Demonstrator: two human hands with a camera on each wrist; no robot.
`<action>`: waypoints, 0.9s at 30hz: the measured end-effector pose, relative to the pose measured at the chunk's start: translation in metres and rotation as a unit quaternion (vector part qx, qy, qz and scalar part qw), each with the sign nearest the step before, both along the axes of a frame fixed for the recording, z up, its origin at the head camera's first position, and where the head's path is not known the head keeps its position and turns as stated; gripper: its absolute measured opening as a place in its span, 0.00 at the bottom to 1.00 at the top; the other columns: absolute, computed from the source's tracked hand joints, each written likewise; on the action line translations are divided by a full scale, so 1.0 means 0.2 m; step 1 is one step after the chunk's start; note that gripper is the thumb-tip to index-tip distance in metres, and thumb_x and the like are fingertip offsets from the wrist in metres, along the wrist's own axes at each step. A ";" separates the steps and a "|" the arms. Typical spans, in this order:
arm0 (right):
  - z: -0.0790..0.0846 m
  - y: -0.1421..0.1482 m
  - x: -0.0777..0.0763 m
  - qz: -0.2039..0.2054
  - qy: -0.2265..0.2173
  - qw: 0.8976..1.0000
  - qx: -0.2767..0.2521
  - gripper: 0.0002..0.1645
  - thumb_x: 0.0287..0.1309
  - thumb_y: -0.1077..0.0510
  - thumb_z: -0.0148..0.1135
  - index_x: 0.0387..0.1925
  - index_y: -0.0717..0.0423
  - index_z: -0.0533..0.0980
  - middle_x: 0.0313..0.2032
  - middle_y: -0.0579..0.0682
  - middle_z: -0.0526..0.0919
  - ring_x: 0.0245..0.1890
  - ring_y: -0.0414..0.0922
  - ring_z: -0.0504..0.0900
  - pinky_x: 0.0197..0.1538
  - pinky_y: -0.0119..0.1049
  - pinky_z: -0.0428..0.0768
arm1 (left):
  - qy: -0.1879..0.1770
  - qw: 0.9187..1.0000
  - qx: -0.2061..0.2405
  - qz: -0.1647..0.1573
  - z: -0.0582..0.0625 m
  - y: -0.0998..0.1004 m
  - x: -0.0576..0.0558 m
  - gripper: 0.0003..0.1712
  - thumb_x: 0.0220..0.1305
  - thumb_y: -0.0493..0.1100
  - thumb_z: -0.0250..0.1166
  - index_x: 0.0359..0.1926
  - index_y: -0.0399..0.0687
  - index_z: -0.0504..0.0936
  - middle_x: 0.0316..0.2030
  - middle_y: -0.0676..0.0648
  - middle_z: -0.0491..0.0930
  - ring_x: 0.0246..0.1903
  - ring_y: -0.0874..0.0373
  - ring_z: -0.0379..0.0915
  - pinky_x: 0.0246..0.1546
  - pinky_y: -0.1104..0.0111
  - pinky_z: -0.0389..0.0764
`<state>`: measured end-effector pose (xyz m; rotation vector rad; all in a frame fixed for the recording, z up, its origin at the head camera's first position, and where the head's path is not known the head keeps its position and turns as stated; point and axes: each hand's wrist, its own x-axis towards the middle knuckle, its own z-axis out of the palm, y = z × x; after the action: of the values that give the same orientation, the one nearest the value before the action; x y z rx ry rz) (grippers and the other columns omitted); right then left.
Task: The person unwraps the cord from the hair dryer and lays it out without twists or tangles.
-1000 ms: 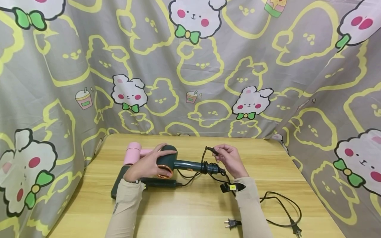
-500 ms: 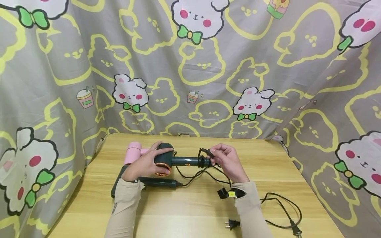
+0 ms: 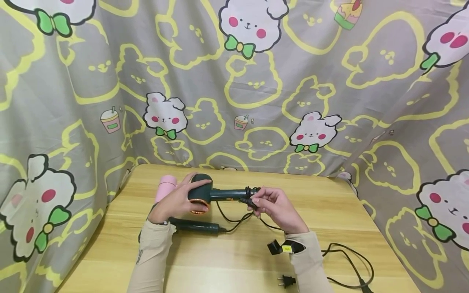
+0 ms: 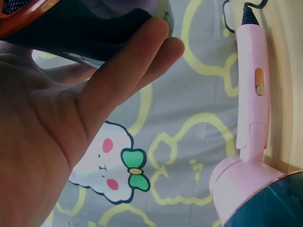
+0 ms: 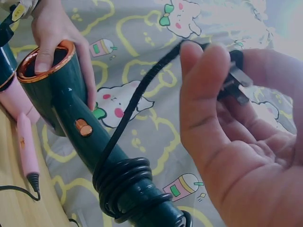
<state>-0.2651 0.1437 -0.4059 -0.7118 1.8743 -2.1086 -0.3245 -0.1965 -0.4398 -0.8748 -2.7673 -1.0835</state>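
Observation:
My left hand (image 3: 175, 201) grips the head of a dark green hair dryer (image 3: 226, 194), fingers over the top and thumb at its copper-rimmed end. The dryer is held level above the table, handle pointing right. In the right wrist view, black cord (image 5: 124, 182) is wound several turns round the lower handle. The cord's two-pronged plug (image 5: 235, 86) is pinched between thumb and fingers of my right hand (image 3: 277, 208), beside the handle's end. A stretch of cord runs tight from the coil up to these fingers.
Behind the left hand lies a pink hair dryer (image 3: 167, 188). A second dark green dryer (image 3: 198, 226) lies in front of it, partly hidden by the left arm. Loose cord (image 3: 371, 264) and another plug (image 3: 287, 280) lie at the right front. Patterned curtain (image 3: 256, 101) surrounds the table.
My right hand has carried the plug from above the handle down to its near side, taking the cord round with it. The dryer has shifted slightly left in the left hand.

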 end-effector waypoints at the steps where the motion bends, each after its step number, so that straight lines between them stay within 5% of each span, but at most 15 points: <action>1: 0.00 0.00 0.00 0.008 -0.001 1.000 0.000 0.08 0.73 0.64 0.57 0.40 0.54 0.81 0.37 0.47 0.90 0.35 0.39 0.88 0.36 0.30 0.83 | -0.001 1.000 0.001 0.000 0.00 0.00 0.00 0.49 0.48 0.56 0.84 0.72 0.67 0.74 0.77 0.40 0.56 0.69 0.39 0.64 0.60 0.50 0.76; 9: -0.01 0.01 0.01 0.059 -0.003 0.998 0.031 0.06 0.71 0.63 0.61 0.38 0.56 0.83 0.35 0.48 0.92 0.29 0.38 0.86 0.33 0.30 0.83 | 0.008 1.000 0.018 0.000 -0.01 -0.03 -0.01 0.51 0.46 0.58 0.84 0.72 0.70 0.72 0.77 0.41 0.57 0.68 0.37 0.65 0.58 0.48 0.76; 14: -0.04 0.00 -0.01 0.105 0.020 0.992 0.070 0.10 0.70 0.66 0.60 0.39 0.74 0.79 0.34 0.48 0.92 0.26 0.37 0.84 0.31 0.32 0.84 | 0.010 1.000 0.026 0.004 0.00 -0.05 0.00 0.52 0.45 0.57 0.85 0.72 0.70 0.73 0.78 0.41 0.56 0.68 0.36 0.65 0.58 0.47 0.76; 21: -0.09 -0.02 -0.04 0.167 0.030 0.981 0.095 0.12 0.69 0.67 0.61 0.40 0.78 0.78 0.36 0.84 0.80 0.29 0.39 0.88 0.30 0.34 0.85 | 0.018 0.999 0.034 0.006 0.03 -0.08 0.01 0.53 0.43 0.57 0.86 0.72 0.68 0.73 0.79 0.41 0.54 0.70 0.34 0.63 0.60 0.45 0.76; 27: -0.18 -0.05 -0.09 0.199 0.021 0.974 0.104 0.11 0.67 0.68 0.62 0.39 0.79 0.78 0.35 0.76 0.85 0.26 0.38 0.88 0.30 0.35 0.86 | 0.011 0.999 0.031 0.009 0.04 -0.08 0.01 0.52 0.44 0.55 0.86 0.72 0.66 0.73 0.80 0.42 0.53 0.68 0.35 0.66 0.59 0.47 0.76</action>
<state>-0.2822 0.1344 -0.4412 -0.9910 1.7600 -1.6350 -0.3225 -0.2134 -0.4324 -0.8466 -2.7029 -1.1444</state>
